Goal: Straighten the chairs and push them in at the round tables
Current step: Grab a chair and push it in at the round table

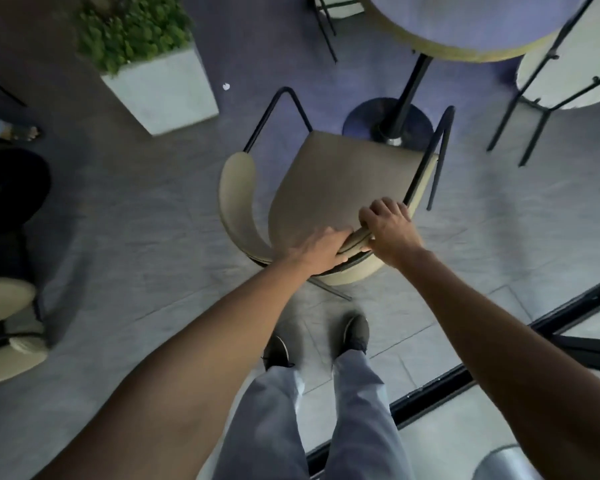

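My shoes [355,332] stood on the floor just behind both grips. My left grip [321,249] and right grip [388,230] were clamped side by side on the curved backrest of the chair [336,181]. Its seat extended ahead of the grips, toward the pedestal base [388,123]. The round counter [464,26] stood farther ahead.

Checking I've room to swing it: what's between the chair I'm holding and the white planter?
Head view: bare floor, with one small white scrap, between the chair and planter.
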Demonstrator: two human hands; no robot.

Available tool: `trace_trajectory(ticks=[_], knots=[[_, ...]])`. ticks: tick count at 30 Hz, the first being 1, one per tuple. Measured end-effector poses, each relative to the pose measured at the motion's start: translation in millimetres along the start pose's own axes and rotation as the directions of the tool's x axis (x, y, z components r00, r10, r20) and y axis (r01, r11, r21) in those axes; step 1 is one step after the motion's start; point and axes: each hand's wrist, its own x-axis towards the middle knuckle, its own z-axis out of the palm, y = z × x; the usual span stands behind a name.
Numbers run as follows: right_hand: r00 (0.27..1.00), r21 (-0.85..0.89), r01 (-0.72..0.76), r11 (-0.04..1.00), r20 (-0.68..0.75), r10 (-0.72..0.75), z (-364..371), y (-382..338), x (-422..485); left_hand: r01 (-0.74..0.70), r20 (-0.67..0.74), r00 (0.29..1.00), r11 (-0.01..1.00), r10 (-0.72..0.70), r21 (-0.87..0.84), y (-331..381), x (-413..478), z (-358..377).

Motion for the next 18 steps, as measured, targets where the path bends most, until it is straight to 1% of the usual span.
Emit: trace_trajectory(ticks=[2,4,7,10,14,18], knots=[[0.999,-0.143,0.018,0.990,0.035,-0.013,-1,5,-16,-0.045,0.046,0.998,0.998,0.044,0.032,-4,-1,15],[0.994,-0.254,0.011,0.967,0.109,0.017,0,-4,-32,-0.069,0.061,0.996,0.997,0.066,0.045,-9,-5,30],[0.975,-0.303,-0.032,0.952,0.201,0.097,11,-30,-47,-0.087,0.080,0.993,0.995,0.083,0.047,-16,-7,42],[0.959,-0.222,-0.077,0.972,0.250,0.133,27,-55,-54,-0.114,0.144,0.984,0.990,0.102,0.082,-28,-6,48],[0.954,-0.123,-0.145,0.982,0.246,0.171,42,-62,-51,-0.198,0.144,0.974,0.966,0.175,0.167,-27,5,58],[0.938,-0.105,-0.231,0.967,0.239,0.250,56,-46,-60,-0.245,0.124,0.967,0.941,0.222,0.234,-8,18,67]])
